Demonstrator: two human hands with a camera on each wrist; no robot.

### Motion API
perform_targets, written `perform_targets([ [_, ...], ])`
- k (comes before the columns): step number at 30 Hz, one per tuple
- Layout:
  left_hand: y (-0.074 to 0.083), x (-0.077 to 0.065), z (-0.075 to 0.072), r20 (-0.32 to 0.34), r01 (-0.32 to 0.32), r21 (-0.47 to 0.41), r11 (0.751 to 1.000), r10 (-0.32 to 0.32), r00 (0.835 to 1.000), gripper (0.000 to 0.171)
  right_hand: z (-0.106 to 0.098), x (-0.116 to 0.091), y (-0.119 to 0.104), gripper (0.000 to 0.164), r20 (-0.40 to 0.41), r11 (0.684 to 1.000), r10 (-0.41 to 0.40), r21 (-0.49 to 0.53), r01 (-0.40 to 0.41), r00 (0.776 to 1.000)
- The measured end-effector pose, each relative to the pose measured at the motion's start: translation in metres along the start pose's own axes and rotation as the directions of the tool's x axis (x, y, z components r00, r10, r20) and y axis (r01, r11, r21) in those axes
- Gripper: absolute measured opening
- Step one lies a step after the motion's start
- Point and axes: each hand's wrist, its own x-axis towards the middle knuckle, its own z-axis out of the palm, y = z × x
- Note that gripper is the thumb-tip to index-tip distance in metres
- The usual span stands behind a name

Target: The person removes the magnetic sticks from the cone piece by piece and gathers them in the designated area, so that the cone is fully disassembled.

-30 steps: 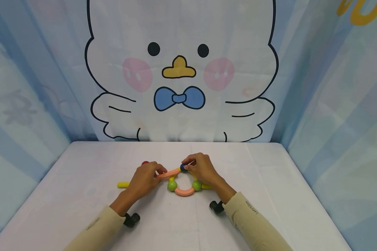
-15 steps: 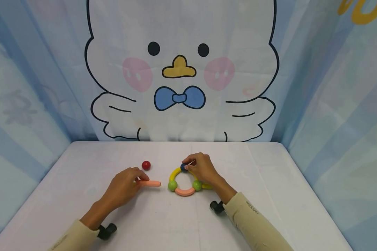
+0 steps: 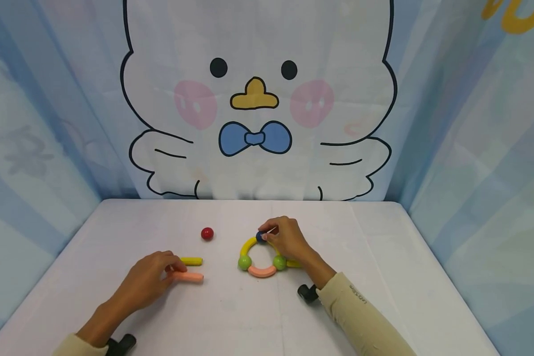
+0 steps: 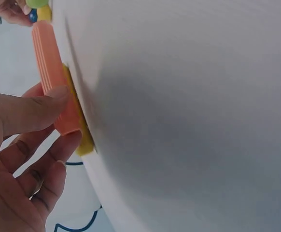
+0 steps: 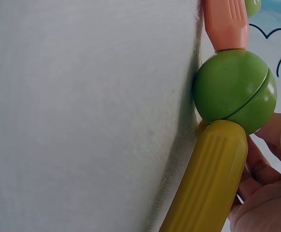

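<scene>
In the head view my left hand (image 3: 147, 278) pinches a straight salmon-pink rod (image 3: 190, 278) between thumb and fingers, low over the table. Just behind it lies a straight yellow rod (image 3: 192, 261). In the left wrist view, the thumb presses the grooved pink rod (image 4: 46, 60) on one side. My right hand (image 3: 290, 241) pinches a dark blue ball (image 3: 260, 237) at the far side of a ring. That ring joins curved yellow rods (image 3: 247, 245), two green balls (image 3: 244, 262) and a curved pink rod (image 3: 261, 272). Another yellow rod (image 3: 293, 264) reaches right from the right green ball (image 5: 232, 89).
A red ball (image 3: 207, 234) sits on the white-covered table (image 3: 231, 316), behind the two straight rods and left of the ring. A cloth backdrop (image 3: 253, 173) with a cartoon figure rises at the table's far edge, and printed curtains flank both sides.
The pink rod's end was near the blue ball; my left hand has carried it left and toward me, beside the yellow rod. The right hand stays at the blue ball.
</scene>
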Motion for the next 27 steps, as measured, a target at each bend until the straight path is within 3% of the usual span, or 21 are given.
perform_targets([
  [13, -0.011, -0.007, -0.001, 0.08, 0.099, 0.014, 0.995, -0.1, 0.992, 0.021, 0.0, -0.001, -0.002, 0.014, -0.002, 1.0, -0.001, 0.008, 0.001, 1.0],
  [27, -0.017, -0.01, -0.004, 0.099, 0.072, -0.035, 0.997, -0.069, 0.993, 0.024, 0.002, -0.001, -0.001, 0.015, 0.0, 1.0, 0.009, 0.003, -0.009, 1.0],
])
